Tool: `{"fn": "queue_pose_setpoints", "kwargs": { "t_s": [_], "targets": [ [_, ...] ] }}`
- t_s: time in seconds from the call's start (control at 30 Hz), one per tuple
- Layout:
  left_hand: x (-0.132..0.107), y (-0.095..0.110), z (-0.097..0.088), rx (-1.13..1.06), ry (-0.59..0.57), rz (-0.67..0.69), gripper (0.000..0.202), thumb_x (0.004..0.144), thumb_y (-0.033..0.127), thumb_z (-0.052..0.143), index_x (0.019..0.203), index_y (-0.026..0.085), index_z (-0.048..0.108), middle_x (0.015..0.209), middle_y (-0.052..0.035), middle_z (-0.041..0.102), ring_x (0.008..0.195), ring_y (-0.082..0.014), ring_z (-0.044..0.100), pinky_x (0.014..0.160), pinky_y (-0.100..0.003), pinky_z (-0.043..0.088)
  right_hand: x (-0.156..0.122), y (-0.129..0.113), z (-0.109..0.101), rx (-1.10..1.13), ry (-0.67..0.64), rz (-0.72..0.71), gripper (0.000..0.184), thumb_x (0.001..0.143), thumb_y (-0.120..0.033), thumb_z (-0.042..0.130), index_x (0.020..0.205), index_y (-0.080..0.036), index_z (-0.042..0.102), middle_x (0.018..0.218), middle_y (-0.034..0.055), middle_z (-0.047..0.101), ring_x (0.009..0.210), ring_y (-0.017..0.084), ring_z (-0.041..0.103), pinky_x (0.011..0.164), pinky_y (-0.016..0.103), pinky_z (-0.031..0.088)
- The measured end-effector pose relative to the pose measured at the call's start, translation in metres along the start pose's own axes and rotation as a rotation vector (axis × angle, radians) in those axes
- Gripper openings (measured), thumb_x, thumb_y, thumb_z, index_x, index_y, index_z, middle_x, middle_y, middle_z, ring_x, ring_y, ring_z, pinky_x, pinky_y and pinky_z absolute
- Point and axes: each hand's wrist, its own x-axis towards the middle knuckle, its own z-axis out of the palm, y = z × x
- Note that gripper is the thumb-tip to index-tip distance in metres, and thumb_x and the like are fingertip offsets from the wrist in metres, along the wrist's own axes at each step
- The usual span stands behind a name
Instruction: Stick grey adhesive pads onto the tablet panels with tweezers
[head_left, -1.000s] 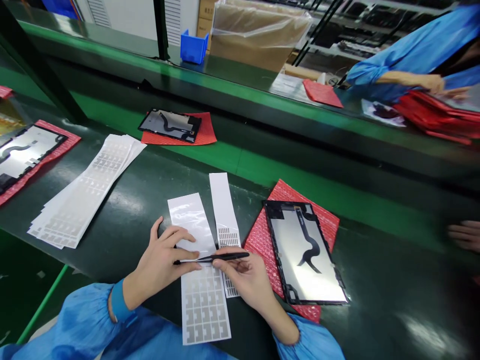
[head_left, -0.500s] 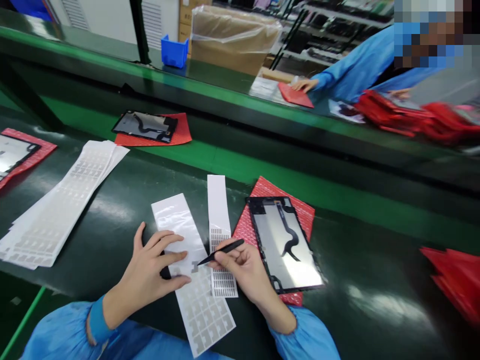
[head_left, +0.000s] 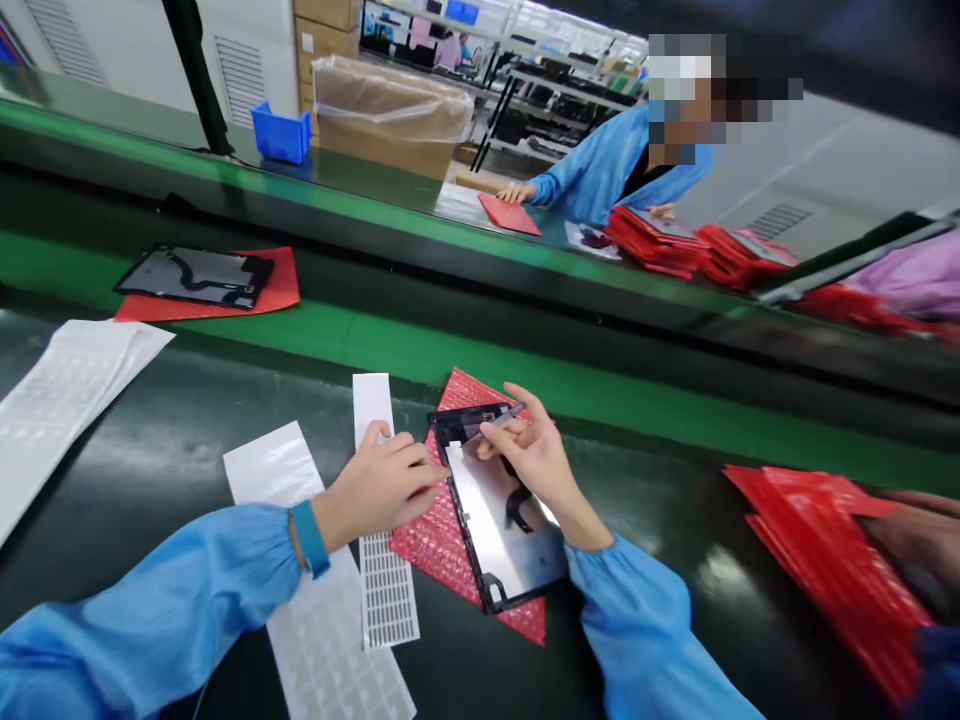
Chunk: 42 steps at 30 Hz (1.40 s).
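My right hand [head_left: 529, 450] grips a pair of tweezers [head_left: 501, 418] over the upper part of a display panel [head_left: 487, 540]. The tip points to the panel's upper left, where a small pale piece [head_left: 455, 452] shows. The panel has a black frame, a silvery back and a dark curved cable [head_left: 517, 505]. It rests on a red bubble-wrap bag [head_left: 431, 550]. My left hand [head_left: 386, 480], fingers bent but apart, has its fingertips at the panel's left edge. Under that hand and forearm lie a narrow strip of labels [head_left: 388, 600] and a wider sticker sheet [head_left: 330, 640].
Sticker sheets [head_left: 56, 400] are stacked at left. Another panel [head_left: 199, 277] on a red bag lies at the back left. Red bags [head_left: 832, 570] lie at right beside a blurred hand. Beyond the raised ledge are a blue bin [head_left: 281, 133] and a co-worker in blue [head_left: 600, 165].
Both hands have moved from the sticker sheet to the display panel, the right one carrying the tweezers. The view has turned right, revealing more red bags and another person's hand.
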Motion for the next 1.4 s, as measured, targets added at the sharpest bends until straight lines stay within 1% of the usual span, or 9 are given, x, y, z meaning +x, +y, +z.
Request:
{"fn": "queue_pose_setpoints", "kwargs": {
  "t_s": [0.07,0.13,0.23,0.33,0.5,0.8,1.17,1.33,1.4],
  "targets": [
    [0.0088,-0.0065,0.0093,-0.005,-0.005,0.012,0.022,0.104,0.032,0.055,0.119,0.029,0.070,0.093,0.0015,0.068,0.090,-0.0170,0.058,0.089,-0.041,0.030,0.0006,0.0066,0.0004,0.002,-0.010,-0.010,0.093,0.085,-0.047,0.084,0.152,-0.015,0.027,0.064,-0.0047,0.069,0.056,0.018,0.070,0.057,0.029,0.060],
    [0.0099,-0.0088,0.0131,-0.013,-0.023,0.019,0.023,0.105,0.030,0.053,0.122,0.029,0.069,0.094,0.0014,0.068,0.091,-0.0168,0.057,0.087,-0.040,0.030,-0.0002,0.0108,-0.0006,-0.003,-0.009,-0.014,0.091,0.088,-0.044,0.082,0.154,-0.015,0.027,0.066,-0.0035,0.069,0.056,0.018,0.070,0.057,0.029,0.060],
    [0.0078,-0.0079,0.0131,-0.013,-0.042,0.037,0.024,0.106,0.029,0.053,0.124,0.026,0.067,0.097,0.0009,0.069,0.091,-0.0173,0.057,0.085,-0.041,0.030,-0.0015,0.0126,-0.0027,-0.015,-0.018,-0.002,0.086,0.091,-0.039,0.080,0.155,-0.016,0.028,0.069,-0.0017,0.071,0.058,0.019,0.071,0.058,0.030,0.061],
    [0.0081,-0.0066,0.0125,-0.023,-0.046,0.041,0.023,0.105,0.028,0.054,0.125,0.025,0.066,0.098,0.0010,0.069,0.091,-0.0176,0.057,0.087,-0.042,0.030,-0.0019,0.0118,-0.0041,-0.019,-0.024,0.022,0.086,0.092,-0.036,0.079,0.157,-0.016,0.026,0.070,-0.0011,0.072,0.060,0.020,0.073,0.060,0.031,0.062],
    [0.0092,-0.0058,0.0124,-0.051,-0.053,0.036,0.023,0.106,0.026,0.054,0.126,0.024,0.065,0.100,0.0017,0.071,0.093,-0.0176,0.058,0.088,-0.043,0.031,-0.0037,0.0107,-0.0034,-0.035,-0.018,0.051,0.090,0.091,-0.038,0.080,0.160,-0.019,0.026,0.070,-0.0007,0.071,0.061,0.023,0.074,0.060,0.035,0.063],
    [0.0097,-0.0057,0.0131,-0.052,-0.061,0.020,0.023,0.105,0.027,0.056,0.126,0.025,0.066,0.100,0.0018,0.071,0.093,-0.0172,0.059,0.088,-0.043,0.031,-0.0052,0.0082,-0.0011,-0.048,-0.013,0.039,0.080,0.093,-0.034,0.079,0.155,-0.020,0.031,0.072,0.0003,0.072,0.062,0.023,0.075,0.060,0.035,0.063],
    [0.0092,-0.0054,0.0120,-0.047,-0.030,0.032,0.021,0.103,0.026,0.059,0.123,0.023,0.067,0.101,0.0015,0.072,0.093,-0.0166,0.059,0.088,-0.044,0.031,-0.0049,0.0082,-0.0009,-0.044,-0.016,0.029,0.078,0.093,-0.038,0.081,0.154,-0.025,0.035,0.071,0.0000,0.071,0.062,0.024,0.074,0.059,0.037,0.065],
    [0.0092,-0.0045,0.0120,-0.050,-0.010,0.019,0.010,0.101,0.024,0.061,0.106,0.023,0.069,0.097,0.0026,0.072,0.090,-0.0169,0.059,0.086,-0.044,0.031,-0.0055,0.0078,-0.0005,-0.047,-0.001,0.033,0.077,0.092,-0.035,0.082,0.153,-0.024,0.036,0.070,0.0002,0.072,0.061,0.023,0.074,0.056,0.033,0.063],
    [0.0105,-0.0035,0.0101,-0.071,0.006,0.004,0.010,0.101,0.026,0.061,0.105,0.023,0.069,0.096,0.0027,0.072,0.089,-0.0169,0.059,0.086,-0.044,0.032,-0.0055,0.0078,-0.0005,-0.039,-0.002,0.033,0.078,0.091,-0.035,0.082,0.152,-0.023,0.037,0.071,0.0005,0.072,0.061,0.023,0.074,0.055,0.032,0.063]
  ]
}}
